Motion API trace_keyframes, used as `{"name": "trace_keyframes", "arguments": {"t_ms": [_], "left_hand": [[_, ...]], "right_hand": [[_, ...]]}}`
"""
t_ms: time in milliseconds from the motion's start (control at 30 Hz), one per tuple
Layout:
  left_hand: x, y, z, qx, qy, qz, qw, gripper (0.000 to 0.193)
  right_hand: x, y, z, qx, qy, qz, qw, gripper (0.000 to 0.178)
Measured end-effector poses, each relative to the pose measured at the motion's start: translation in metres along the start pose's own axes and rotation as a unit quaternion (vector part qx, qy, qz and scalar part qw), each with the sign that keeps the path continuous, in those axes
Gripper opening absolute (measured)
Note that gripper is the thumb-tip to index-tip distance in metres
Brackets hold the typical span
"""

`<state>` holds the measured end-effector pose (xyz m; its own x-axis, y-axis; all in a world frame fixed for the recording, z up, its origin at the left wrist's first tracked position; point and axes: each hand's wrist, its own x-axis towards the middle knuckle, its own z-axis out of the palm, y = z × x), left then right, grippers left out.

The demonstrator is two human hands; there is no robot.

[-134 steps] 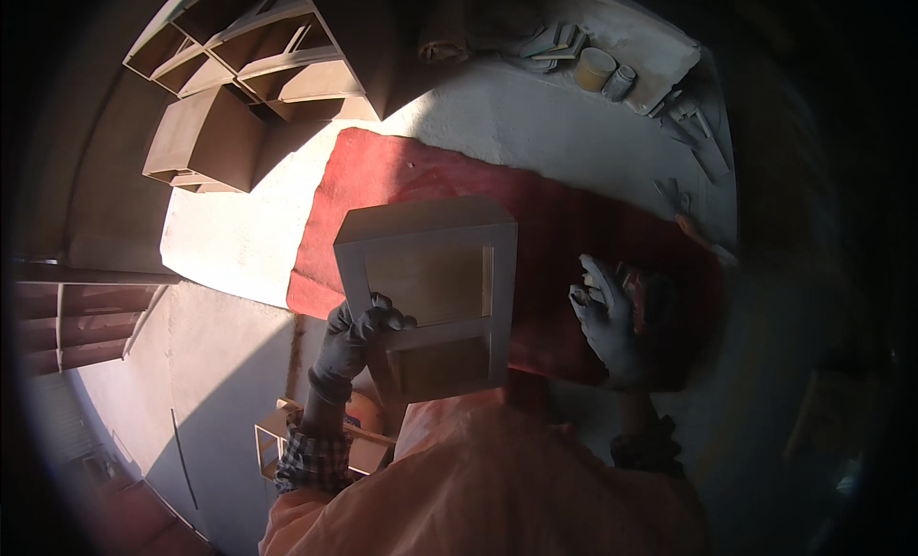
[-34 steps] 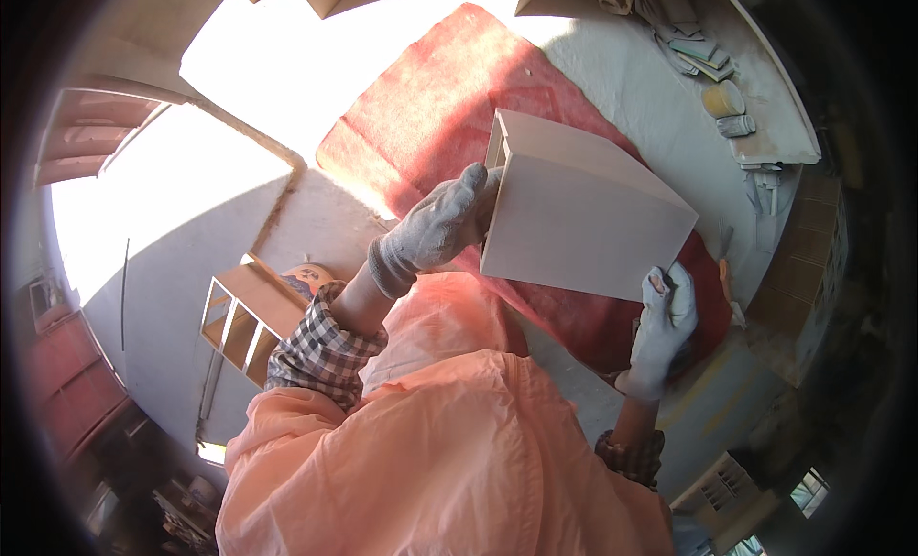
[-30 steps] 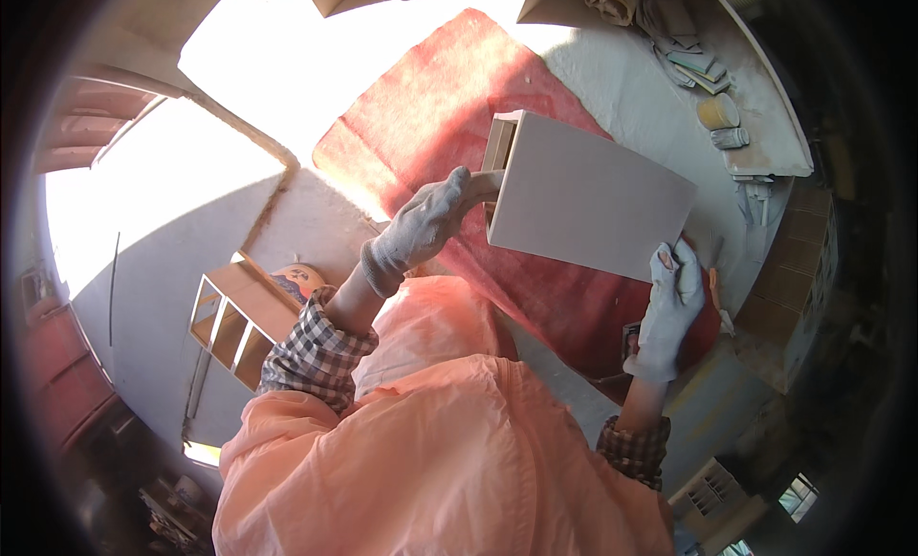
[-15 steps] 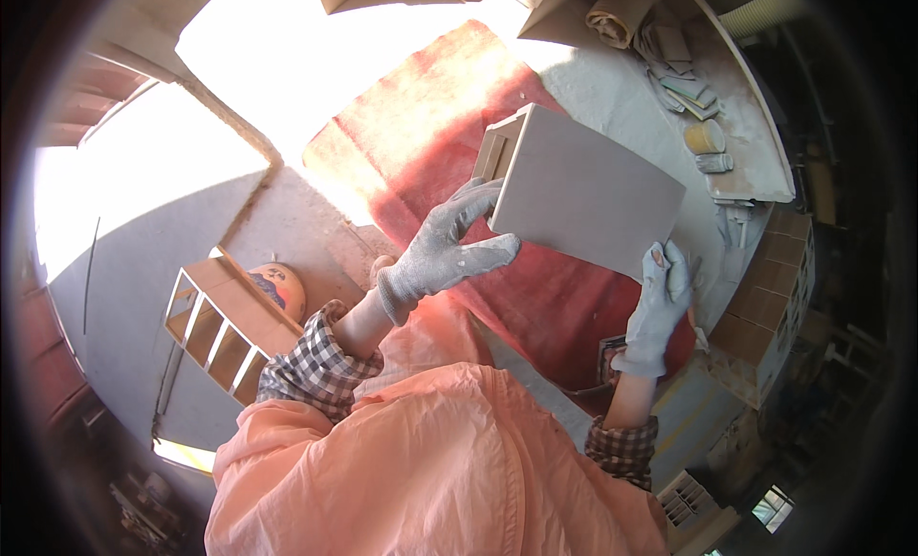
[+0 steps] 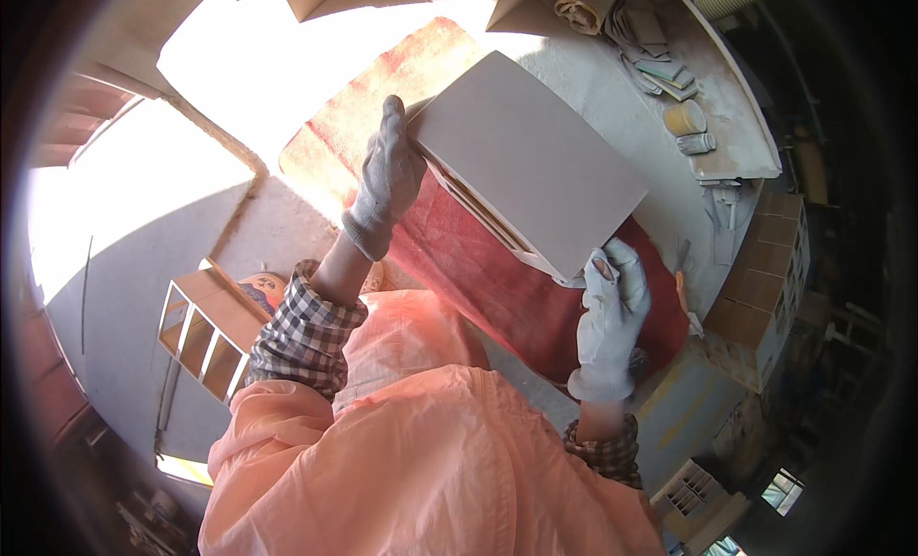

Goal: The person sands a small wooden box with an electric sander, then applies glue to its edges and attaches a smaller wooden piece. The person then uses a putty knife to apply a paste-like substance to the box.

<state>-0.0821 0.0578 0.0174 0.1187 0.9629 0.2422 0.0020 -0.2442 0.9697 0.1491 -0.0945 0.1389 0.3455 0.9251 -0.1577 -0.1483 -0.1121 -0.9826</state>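
Observation:
A grey box-shaped piece (image 5: 535, 154) with a smooth flat panel on top is tilted above a red cloth (image 5: 469, 260). Slots and pale ledges show along its near left side. My left hand (image 5: 387, 178), in a grey work glove, lies along the box's left end with the fingers stretched out; its thumb cannot be made out. At the near right corner, my right hand (image 5: 612, 303) grips the box between thumb and curled fingers. That glove is whitish, with a worn spot at the thumb tip. The underside of the box is hidden.
A yellow tub (image 5: 684, 118) and a small jar (image 5: 696, 144) stand on the right of the pale work surface, below a stack of sheets (image 5: 665, 75). An open wooden frame (image 5: 212, 328) is at the left; a brown slatted box (image 5: 760, 279) is at the right.
The box has turned and shifted left, bringing its slotted side into view. My left hand moved up and left, its fingers straightening along the end. My right hand moved left with the corner.

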Motion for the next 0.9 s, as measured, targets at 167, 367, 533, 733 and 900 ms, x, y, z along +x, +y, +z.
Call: {"name": "trace_keyframes", "arguments": {"t_ms": [167,367,533,733,900], "left_hand": [[0.036,-0.017,0.019,-0.181,0.009,-0.095,0.979,0.061],[0.066,0.009,0.040,-0.047,-0.112,-0.007,0.993,0.057],[0.088,0.008,0.097,-0.090,-0.114,0.069,0.987,0.048],[0.096,0.027,0.133,-0.100,-0.164,-0.086,0.978,0.050],[0.100,0.022,0.146,-0.156,-0.139,-0.087,0.974,0.051]], "right_hand": [[-0.001,0.024,-0.007,0.031,0.027,0.022,0.999,0.022],[-0.001,0.027,-0.023,0.145,0.032,0.065,0.987,0.027],[0.009,0.030,-0.055,0.229,-0.024,0.074,0.970,0.034],[0.012,0.026,-0.079,0.244,0.011,0.075,0.967,0.036],[0.020,0.012,-0.063,0.155,0.117,0.090,0.977,0.042]]}}
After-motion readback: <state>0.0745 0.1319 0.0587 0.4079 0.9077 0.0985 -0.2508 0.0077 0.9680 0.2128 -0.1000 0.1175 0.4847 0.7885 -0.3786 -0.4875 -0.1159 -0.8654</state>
